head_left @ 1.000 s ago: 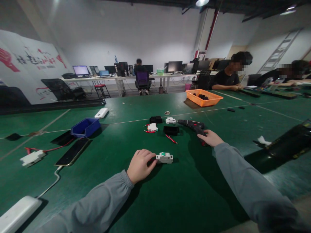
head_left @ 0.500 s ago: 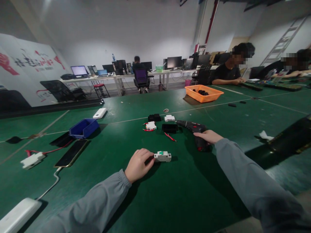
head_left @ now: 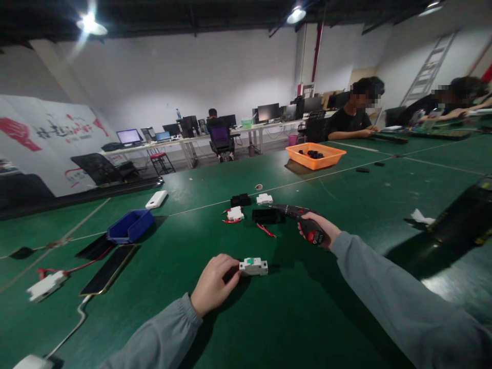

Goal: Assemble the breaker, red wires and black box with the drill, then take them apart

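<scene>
My left hand [head_left: 216,282] pinches the left end of a white circuit breaker [head_left: 254,267] with a green switch, which rests on the green table. My right hand [head_left: 319,229] is wrapped round the grip of a black and red cordless screwdriver [head_left: 298,211], its bit pointing left. Around the bit are a white breaker [head_left: 264,199], an open black box [head_left: 265,216] and a red wire [head_left: 266,230]. A little further left lie another white breaker [head_left: 235,213] with red wires and a black part [head_left: 240,199].
On the left are a blue bin [head_left: 130,226], a phone [head_left: 109,270] on a white cable, and a white breaker [head_left: 46,285] with red wire. An orange basket [head_left: 315,156] of black parts stands further back. A co-worker [head_left: 351,115] sits at the far right.
The view has tilted up, so the table things sit lower. My right hand has turned the screwdriver, its grip swinging further right. The left hand keeps its pinch on the breaker.
</scene>
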Available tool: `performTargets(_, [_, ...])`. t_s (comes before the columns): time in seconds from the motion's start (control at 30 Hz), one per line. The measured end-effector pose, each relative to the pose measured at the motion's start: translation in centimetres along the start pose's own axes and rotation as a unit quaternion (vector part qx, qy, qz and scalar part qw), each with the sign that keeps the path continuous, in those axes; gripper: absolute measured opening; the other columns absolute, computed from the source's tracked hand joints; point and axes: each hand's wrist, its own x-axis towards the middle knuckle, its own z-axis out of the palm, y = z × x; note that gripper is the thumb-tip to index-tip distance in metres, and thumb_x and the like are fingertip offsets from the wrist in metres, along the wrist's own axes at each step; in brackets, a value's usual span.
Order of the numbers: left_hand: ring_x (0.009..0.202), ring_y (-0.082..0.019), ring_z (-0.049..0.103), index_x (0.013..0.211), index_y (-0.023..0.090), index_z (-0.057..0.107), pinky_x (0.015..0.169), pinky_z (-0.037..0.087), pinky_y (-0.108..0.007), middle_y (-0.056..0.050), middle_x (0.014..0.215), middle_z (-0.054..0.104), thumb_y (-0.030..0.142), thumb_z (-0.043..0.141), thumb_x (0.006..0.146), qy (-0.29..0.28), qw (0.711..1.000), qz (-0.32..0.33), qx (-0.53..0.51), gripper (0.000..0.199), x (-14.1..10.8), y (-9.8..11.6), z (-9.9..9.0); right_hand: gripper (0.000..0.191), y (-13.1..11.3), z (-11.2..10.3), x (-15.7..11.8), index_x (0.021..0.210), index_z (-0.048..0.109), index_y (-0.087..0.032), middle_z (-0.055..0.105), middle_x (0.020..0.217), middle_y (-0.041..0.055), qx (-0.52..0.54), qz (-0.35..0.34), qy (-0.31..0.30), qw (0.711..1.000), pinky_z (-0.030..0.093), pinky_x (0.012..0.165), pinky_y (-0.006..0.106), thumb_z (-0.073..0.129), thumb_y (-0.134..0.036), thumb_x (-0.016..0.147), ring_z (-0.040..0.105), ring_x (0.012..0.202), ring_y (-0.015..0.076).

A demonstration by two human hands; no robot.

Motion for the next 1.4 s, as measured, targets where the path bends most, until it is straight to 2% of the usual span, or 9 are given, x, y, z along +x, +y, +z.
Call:
performTargets(0.1, [0.087,-0.019,0.059,0.100,0.021,0.064,0.077,0.048,-0.034,-0.007,0.093,0.065,0.032,0.053,0.093,0.008,1.000,-0.002,-0.011,0.017,-0.1,-0.1,0.1,0.019,-0.5,0.6,-0.7,0.092,0.059,-0.016,0.068,0.076,0.0080,0.012,-0.010,0.019,1.000,0.055,0.051,0.028,0.062,-0.033,0.083,0.066,0.064,0.0192])
performTargets(0.27, [0.080,-0.015,0.060,0.093,0.020,0.065,0.070,0.049,-0.028,-0.005,0.088,0.065,0.035,0.054,0.093,0.033,0.996,-0.056,-0.062,0.018,0.2,-2.3,-0.2,0.032,-2.1,1.3,-3.8,0.107,0.059,-0.022,0.067,0.117,0.0081,0.029,-0.157,-0.032,0.987,0.058,0.071,0.033,0.063,-0.028,0.076,0.069,0.090,0.0230])
performTargets(0.37, [0.079,-0.015,0.060,0.093,0.019,0.065,0.069,0.048,-0.027,-0.004,0.088,0.065,0.035,0.055,0.092,0.083,0.991,-0.098,-0.040,0.018,0.7,-5.4,-1.1,0.038,-2.0,2.7,-6.2,0.115,0.059,-0.027,0.061,0.130,0.0065,0.060,-0.135,-0.111,0.983,0.056,0.062,0.032,0.054,-0.035,0.078,0.065,0.074,0.0181])
performTargets(0.47, [0.082,-0.017,0.060,0.096,0.019,0.066,0.073,0.045,-0.031,-0.005,0.089,0.066,0.033,0.058,0.089,0.128,0.984,-0.093,0.085,0.017,0.9,-8.3,-2.2,0.036,-0.4,4.3,-7.7,0.112,0.062,-0.028,0.068,0.107,0.0061,0.121,-0.078,-0.168,0.975,0.042,0.044,0.027,0.051,-0.037,0.080,0.038,0.043,0.0086])
performTargets(0.57, [0.086,-0.019,0.060,0.095,0.019,0.066,0.077,0.043,-0.033,-0.005,0.090,0.067,0.030,0.058,0.090,0.142,0.963,-0.103,0.202,0.015,0.7,-9.7,-3.0,0.029,1.9,5.5,-7.9,0.102,0.067,-0.023,0.057,0.062,0.0025,0.140,-0.009,-0.238,0.961,0.037,0.045,0.028,0.056,-0.036,0.078,0.032,0.043,0.0105])
performTargets(0.67, [0.087,-0.019,0.059,0.096,0.019,0.066,0.077,0.042,-0.033,-0.005,0.090,0.066,0.030,0.056,0.091,0.137,0.952,-0.102,0.255,0.016,0.5,-9.7,-2.9,0.032,4.2,6.5,-7.6,0.103,0.068,-0.019,0.047,0.053,-0.0004,0.117,0.026,-0.286,0.951,0.037,0.050,0.028,0.061,-0.037,0.077,0.040,0.048,0.0127])
performTargets(0.8, [0.085,-0.018,0.058,0.096,0.020,0.066,0.074,0.042,-0.032,-0.004,0.089,0.066,0.028,0.057,0.090,0.126,0.951,-0.077,0.273,0.014,0.4,-9.0,-2.2,0.048,5.9,7.5,-8.0,0.116,0.063,-0.014,0.060,0.066,0.0033,0.046,0.070,-0.288,0.954,0.034,0.056,0.027,0.066,-0.039,0.075,0.052,0.061,0.0148])
performTargets(1.1, [0.088,-0.019,0.059,0.096,0.020,0.063,0.077,0.041,-0.034,-0.005,0.089,0.065,0.028,0.052,0.094,0.122,0.940,0.000,0.319,0.014,0.4,-7.1,-1.9,0.037,6.6,8.6,-9.1,0.101,0.061,-0.012,0.057,0.055,-0.0006,0.012,0.014,-0.281,0.959,0.030,0.057,0.029,0.065,-0.040,0.077,0.048,0.055,0.0135])
performTargets(1.4, [0.090,-0.020,0.059,0.097,0.019,0.063,0.076,0.041,-0.035,-0.005,0.091,0.066,0.027,0.052,0.095,0.115,0.934,0.031,0.336,0.014,0.5,-6.5,-2.1,0.032,7.5,8.2,-8.7,0.101,0.059,-0.013,0.057,0.054,-0.0005,0.014,0.019,-0.281,0.959,0.031,0.054,0.028,0.061,-0.040,0.082,0.047,0.052,0.0130])
